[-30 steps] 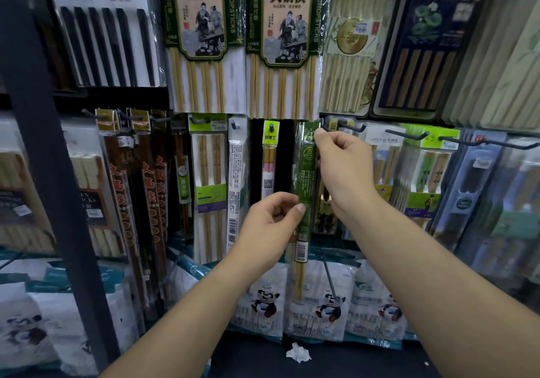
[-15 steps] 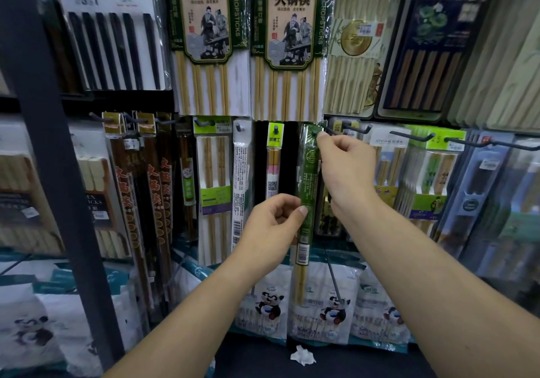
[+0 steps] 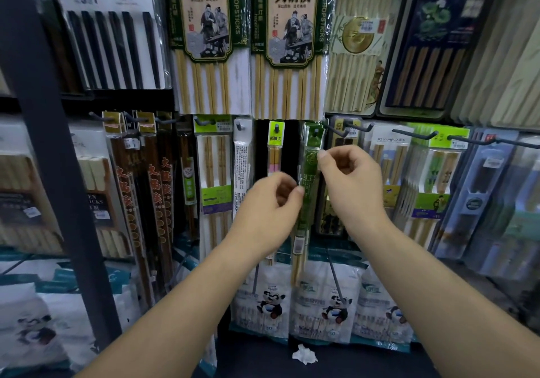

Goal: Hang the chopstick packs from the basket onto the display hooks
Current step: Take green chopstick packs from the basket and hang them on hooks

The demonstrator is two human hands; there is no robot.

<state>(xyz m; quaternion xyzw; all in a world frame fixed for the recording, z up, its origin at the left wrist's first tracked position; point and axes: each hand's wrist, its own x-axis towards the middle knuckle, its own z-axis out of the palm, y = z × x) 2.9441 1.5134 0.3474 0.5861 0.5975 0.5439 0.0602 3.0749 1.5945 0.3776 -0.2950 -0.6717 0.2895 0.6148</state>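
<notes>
A narrow green chopstick pack (image 3: pixel 310 173) hangs upright from a display hook (image 3: pixel 315 134) in the middle row, with its top hole on the hook. My left hand (image 3: pixel 271 205) pinches the pack's left edge at mid-height, thumb tip on the wrapper. My right hand (image 3: pixel 349 179) is just right of the pack, a little below the hook, and its curled fingertips pinch the pack's right edge. The basket is out of view.
Chopstick packs hang close on both sides: a yellow-tagged pack (image 3: pixel 275 147) to the left, a dark pack (image 3: pixel 340 144) to the right. Bare hooks (image 3: pixel 415 135) jut out at right. Large packs (image 3: pixel 287 41) hang above, panda bags (image 3: pixel 330 304) below. A dark post (image 3: pixel 58 173) stands at left.
My right hand has dropped from the pack's top at the hook to its right edge lower down. The pack now hangs on the hook. The left hand keeps its place at mid-height.
</notes>
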